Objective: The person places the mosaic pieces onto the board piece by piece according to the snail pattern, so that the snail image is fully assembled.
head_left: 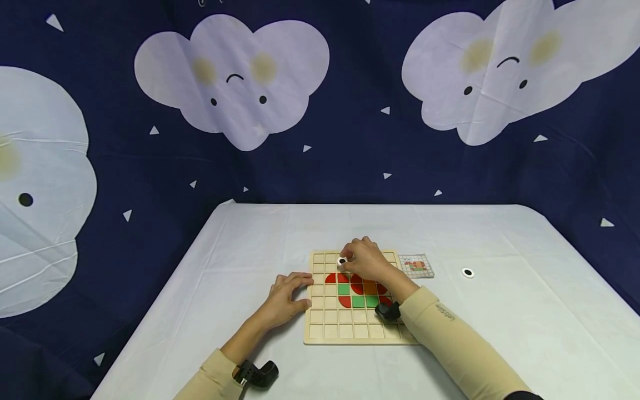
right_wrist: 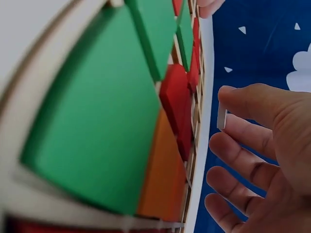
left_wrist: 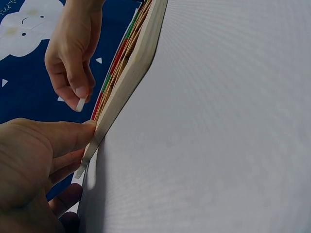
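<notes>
My right hand (head_left: 367, 260) pinches a small white disc with a black dot (head_left: 342, 260) between thumb and index finger, over the upper part of a wooden grid board (head_left: 331, 332). The disc appears edge-on in the right wrist view, apart from the board. Red pieces (head_left: 345, 301), green pieces (head_left: 358, 301) and an orange piece (head_left: 369, 287) lie in the board's middle squares, partly hidden by the right hand and wrist. At the board's left edge rests my left hand (head_left: 286, 300), fingers loosely bent, thumb touching the rim.
A small printed pattern card (head_left: 417, 266) lies against the board's right side. Farther right on the white tabletop (head_left: 505, 316) is a second white disc with a black dot (head_left: 468, 273). Behind the table hangs a dark blue cloth (head_left: 350, 172) with clouds.
</notes>
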Tool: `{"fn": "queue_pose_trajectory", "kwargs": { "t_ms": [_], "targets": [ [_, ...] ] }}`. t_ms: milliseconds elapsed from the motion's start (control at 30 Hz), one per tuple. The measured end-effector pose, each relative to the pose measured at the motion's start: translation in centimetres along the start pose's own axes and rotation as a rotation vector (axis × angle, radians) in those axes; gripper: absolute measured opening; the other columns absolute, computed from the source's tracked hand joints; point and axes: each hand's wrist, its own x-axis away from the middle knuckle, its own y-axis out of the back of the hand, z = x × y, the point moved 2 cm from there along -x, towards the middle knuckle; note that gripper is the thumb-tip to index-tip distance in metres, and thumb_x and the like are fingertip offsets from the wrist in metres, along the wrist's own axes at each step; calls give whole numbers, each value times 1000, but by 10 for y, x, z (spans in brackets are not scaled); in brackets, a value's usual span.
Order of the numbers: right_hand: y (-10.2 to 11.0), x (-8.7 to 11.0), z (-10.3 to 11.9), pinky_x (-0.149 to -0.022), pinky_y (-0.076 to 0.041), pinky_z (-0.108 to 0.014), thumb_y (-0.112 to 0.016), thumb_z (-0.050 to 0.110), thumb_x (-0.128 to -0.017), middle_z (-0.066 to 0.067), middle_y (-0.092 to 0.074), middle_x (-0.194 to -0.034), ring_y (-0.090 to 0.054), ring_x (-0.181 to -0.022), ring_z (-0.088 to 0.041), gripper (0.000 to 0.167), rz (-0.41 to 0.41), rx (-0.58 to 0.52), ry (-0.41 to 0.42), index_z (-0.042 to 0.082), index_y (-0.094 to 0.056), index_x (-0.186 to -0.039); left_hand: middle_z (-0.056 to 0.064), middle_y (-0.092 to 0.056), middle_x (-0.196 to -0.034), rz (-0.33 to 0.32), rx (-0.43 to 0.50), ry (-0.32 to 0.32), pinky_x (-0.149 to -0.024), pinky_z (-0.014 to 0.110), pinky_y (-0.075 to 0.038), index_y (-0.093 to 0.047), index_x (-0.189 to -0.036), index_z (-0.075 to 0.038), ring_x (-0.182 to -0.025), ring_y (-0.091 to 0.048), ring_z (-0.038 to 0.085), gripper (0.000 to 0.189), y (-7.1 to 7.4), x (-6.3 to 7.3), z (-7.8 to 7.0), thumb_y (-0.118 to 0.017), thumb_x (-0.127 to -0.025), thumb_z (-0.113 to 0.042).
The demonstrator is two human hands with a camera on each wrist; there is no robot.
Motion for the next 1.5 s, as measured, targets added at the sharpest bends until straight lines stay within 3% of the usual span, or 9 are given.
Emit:
{"fn": "queue_pose_trajectory", "kwargs": {
  "t_ms": [633,900,1167,1500],
  "targets": [
    [-8,-3,-1,-80,-37,-42,-72,28,-81,0,-59,-87,-46,-85,-20,19,5,87,5,15,-71,-94,-1,-57,-132,1,-7,-2,-84,35,-26,-65,-116,-10,-103,-40,15,41,0,0,-1,-73,-76,-11],
    [-6,-1,-2,-82,-37,-42,-71,28,-82,1,-60,-90,-46,-88,-20,20,16,78,0,15,-71,-97,-2,-57,-131,-1,-7,-4,-85,35,-26,-65,-116,-11,-103,-40,15,41,0,0,0,-74,-76,-11],
    [18,12,-15,-86,-36,-46,-69,26,-84,-4,-62,-98,-48,-94,-24,27,-33,1,-11,10,-70,-106,-2,-57,-132,-1,-6,-5,-85,35,-26,-65,-116,-11,-103,-40,15,41,0,0,0,-73,-76,-11],
    [60,53,-72,-80,-35,-42,-71,24,-81,-10,-63,-97,-48,-91,-26,30,-142,9,-108,6,-69,-105,-3,-57,-132,2,-2,3,-85,35,-26,-65,-116,-11,-105,-40,15,40,0,1,1,-73,-77,-12]
  ]
}}
